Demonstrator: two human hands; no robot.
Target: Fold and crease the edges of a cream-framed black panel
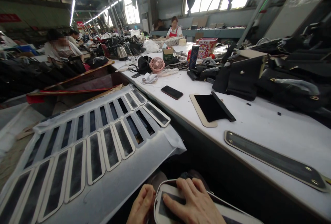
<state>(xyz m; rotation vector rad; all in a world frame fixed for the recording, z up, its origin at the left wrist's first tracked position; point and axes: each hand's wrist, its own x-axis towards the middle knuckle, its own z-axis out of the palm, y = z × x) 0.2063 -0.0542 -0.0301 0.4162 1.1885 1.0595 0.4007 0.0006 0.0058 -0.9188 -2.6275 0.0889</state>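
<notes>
At the bottom of the view, a long rounded panel with a pale face, a dark middle and a thin raised edge strip lies low in front of me. My right hand is laid over it, thumb on the dark part and fingertips bent over its far edge. Beside its rounded left end, my left hand is closed in a pinch against the edge. Whatever is between those fingertips is hidden. The panel's far right end is partly covered by my right hand and wrist.
To the left, a pale sheet carries rows of cream-rimmed dark panels. On the white table are a long strap piece with eyelets, a black flap piece, a phone, a pink fan and black bags. Several people sit farther back.
</notes>
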